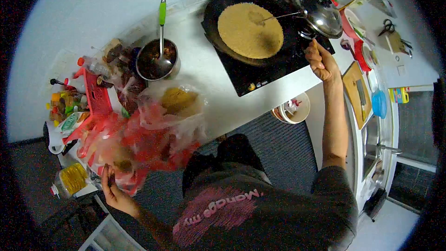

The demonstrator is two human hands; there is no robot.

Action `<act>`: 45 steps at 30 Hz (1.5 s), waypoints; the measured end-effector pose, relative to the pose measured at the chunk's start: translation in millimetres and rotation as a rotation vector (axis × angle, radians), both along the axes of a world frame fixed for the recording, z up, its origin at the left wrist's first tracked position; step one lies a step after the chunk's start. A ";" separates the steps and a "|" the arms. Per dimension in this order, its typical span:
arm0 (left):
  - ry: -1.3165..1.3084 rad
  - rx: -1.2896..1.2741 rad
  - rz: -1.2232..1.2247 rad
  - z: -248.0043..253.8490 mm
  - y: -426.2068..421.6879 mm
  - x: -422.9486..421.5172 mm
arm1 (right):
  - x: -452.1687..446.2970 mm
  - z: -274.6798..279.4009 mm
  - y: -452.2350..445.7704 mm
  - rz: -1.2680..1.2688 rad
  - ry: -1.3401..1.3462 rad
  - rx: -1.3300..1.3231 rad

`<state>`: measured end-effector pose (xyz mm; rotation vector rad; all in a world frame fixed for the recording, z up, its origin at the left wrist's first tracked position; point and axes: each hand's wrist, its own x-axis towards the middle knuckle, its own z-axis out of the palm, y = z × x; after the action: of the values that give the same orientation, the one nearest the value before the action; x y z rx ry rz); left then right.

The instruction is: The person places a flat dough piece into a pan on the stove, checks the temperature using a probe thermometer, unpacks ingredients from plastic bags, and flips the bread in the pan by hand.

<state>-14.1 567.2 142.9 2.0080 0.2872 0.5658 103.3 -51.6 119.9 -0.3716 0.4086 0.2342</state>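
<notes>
My right hand (321,61) is raised over the counter beside the black hob. Its fingers are curled closed near the pot with the glass lid (325,21); what they hold, if anything, I cannot make out. To its left a black wok (211,23) stands on the hob with a wide layer of pale tan grainy food (246,30). A thin metal rod (283,16) reaches into that food. Low on the left, my left hand (116,195) has its fingers extended, close to a blurred red plastic bag (158,146). Whether it touches the bag is unclear.
A steel pot (174,67) holds dark contents and a green-handled ladle (162,16). Left of it are a red basket (97,95), bottles and an oil jug (73,180). A clear bag of brown powder (179,101) lies nearby. Rightward are a cutting board (351,79) and sink (370,139).
</notes>
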 end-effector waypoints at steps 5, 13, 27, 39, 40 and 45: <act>0.037 0.021 -0.081 -7.8 -5.8 -6.9 | -13.8 -18.4 25.3 0.067 0.035 -0.047; 0.028 -0.017 -0.122 -13.4 -35.4 8.7 | -40.3 -70.7 138.2 0.330 0.262 0.042; 0.135 -0.006 -0.076 -8.2 -60.8 9.7 | 159.1 -80.8 42.3 0.302 -0.022 -1.643; 0.098 0.203 -0.501 -31.7 -33.6 36.3 | 177.9 -44.2 52.8 0.222 -0.265 -2.506; 0.099 0.288 -0.571 -37.8 -37.9 44.4 | 177.7 -62.3 50.8 0.419 -0.226 -2.600; 0.070 0.627 -0.840 -56.9 -71.2 81.4 | 153.9 -49.0 80.7 0.645 0.055 -2.406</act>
<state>67.3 496.0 86.1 2.4800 -0.7631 0.0301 257.3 29.1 70.9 -2.8877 0.4270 0.2681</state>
